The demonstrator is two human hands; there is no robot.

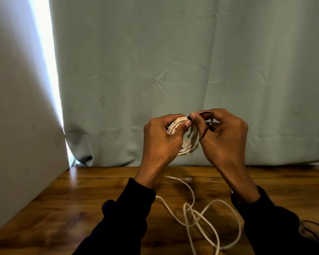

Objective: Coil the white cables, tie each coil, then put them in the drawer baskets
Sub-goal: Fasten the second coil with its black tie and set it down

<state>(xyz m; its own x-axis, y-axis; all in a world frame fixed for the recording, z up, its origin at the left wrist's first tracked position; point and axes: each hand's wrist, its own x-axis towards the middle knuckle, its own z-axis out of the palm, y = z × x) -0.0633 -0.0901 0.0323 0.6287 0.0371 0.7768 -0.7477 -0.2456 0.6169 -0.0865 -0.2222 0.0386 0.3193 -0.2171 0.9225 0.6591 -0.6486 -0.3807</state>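
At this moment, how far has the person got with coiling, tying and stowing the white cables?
Done: one white cable coil is wound, gripped by the left hand. In hand: the right hand works a thin black tie round that coil; not yet fastened. Left: a second loose white cable lies uncoiled on the wooden table. No drawer baskets are in view, so nothing looks stowed.

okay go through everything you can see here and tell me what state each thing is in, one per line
Coiled white cable: wound up, held above the table, tie not finished.
Black tie: being wrapped at the coil's top.
Loose white cable: uncoiled, sprawled on the wooden table.
Left hand: gripping the coil.
Right hand: pinching the tie.
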